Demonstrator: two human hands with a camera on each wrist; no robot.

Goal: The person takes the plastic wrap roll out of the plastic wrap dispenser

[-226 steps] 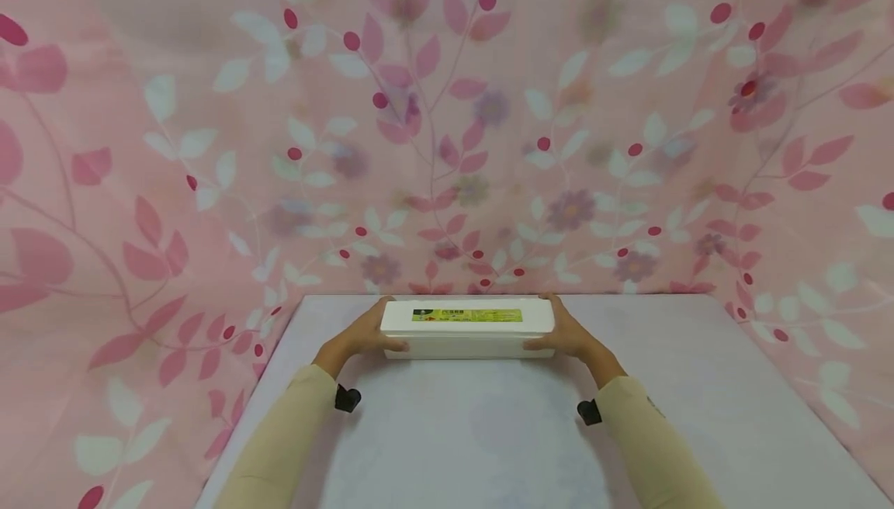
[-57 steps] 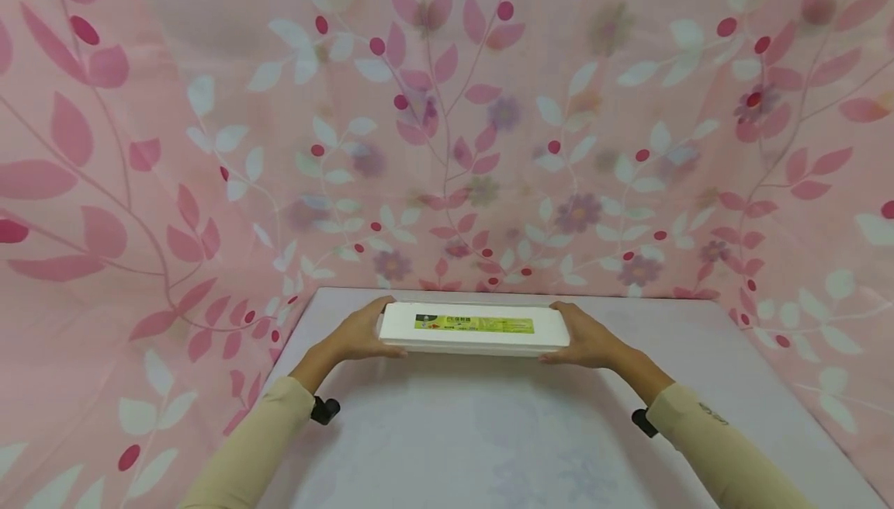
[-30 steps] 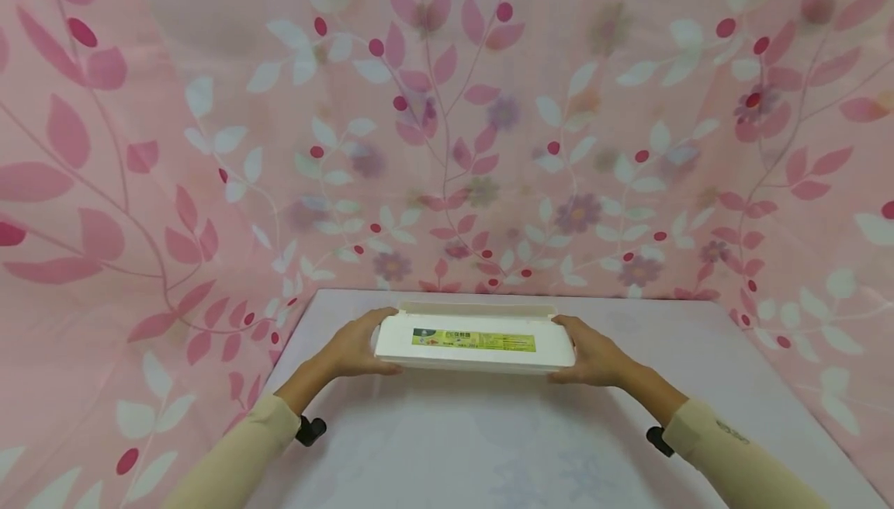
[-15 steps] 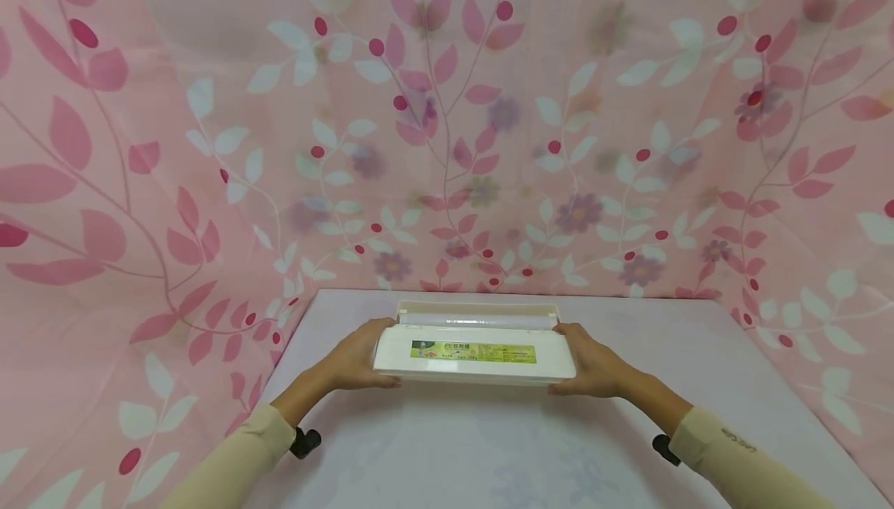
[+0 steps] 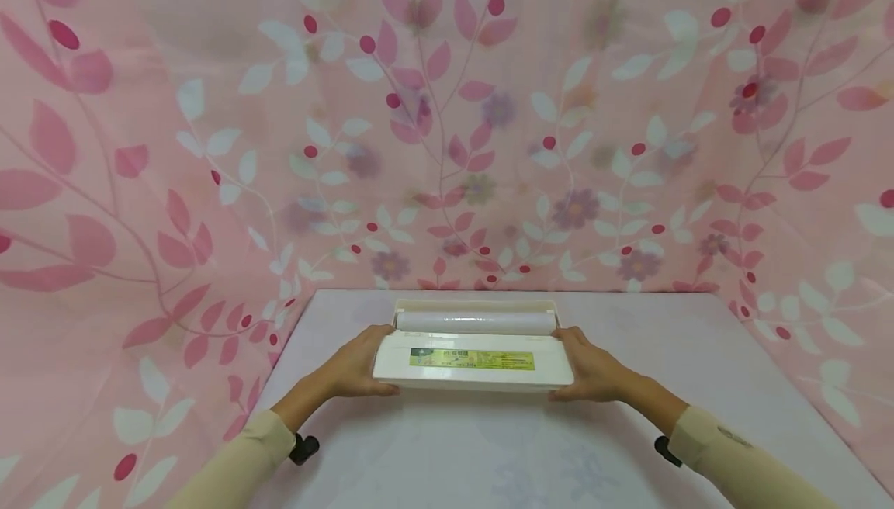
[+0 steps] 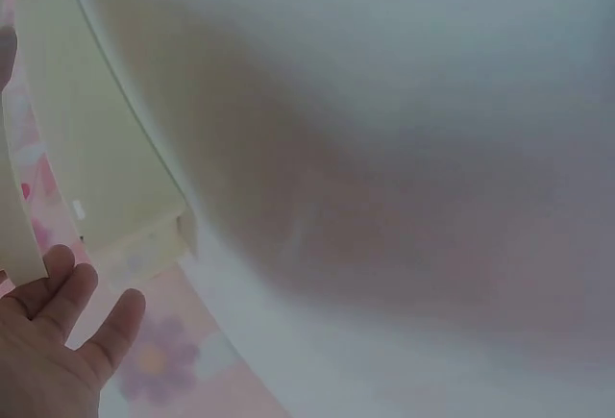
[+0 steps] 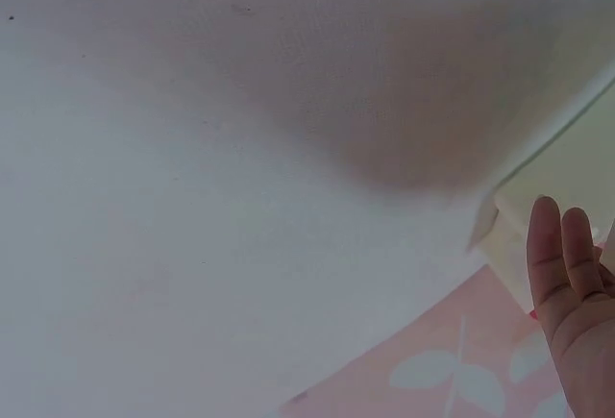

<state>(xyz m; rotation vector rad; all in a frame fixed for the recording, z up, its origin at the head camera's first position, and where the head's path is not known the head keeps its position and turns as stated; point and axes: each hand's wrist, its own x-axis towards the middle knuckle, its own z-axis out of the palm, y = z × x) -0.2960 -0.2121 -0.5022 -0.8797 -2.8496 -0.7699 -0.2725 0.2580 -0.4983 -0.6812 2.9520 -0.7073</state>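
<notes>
A white cling film box (image 5: 475, 306) stands near the table's far edge, with a pale roll of cling film (image 5: 475, 323) showing inside. In front of the box and overlapping it in the head view is its white lid (image 5: 482, 378), bearing a green and yellow label. My left hand (image 5: 356, 365) grips the lid's left end, thumb along the near edge. At the opposite end my right hand (image 5: 590, 365) grips it likewise. The left wrist view shows a gap between lid (image 6: 17, 221) and box (image 6: 91, 101). Two right-hand fingers (image 7: 546, 255) extend beside the box in the right wrist view.
A pale patterned cloth covers the table (image 5: 461, 455). Pink floral curtain (image 5: 447, 105) hangs behind and at both sides, meeting the table's far edge. Black wrist devices (image 5: 303, 448) sit by the cream sleeves (image 5: 740, 462).
Both hands have lifted the lid off the box and brought it towards me. The roll inside, hidden at first, has come into view.
</notes>
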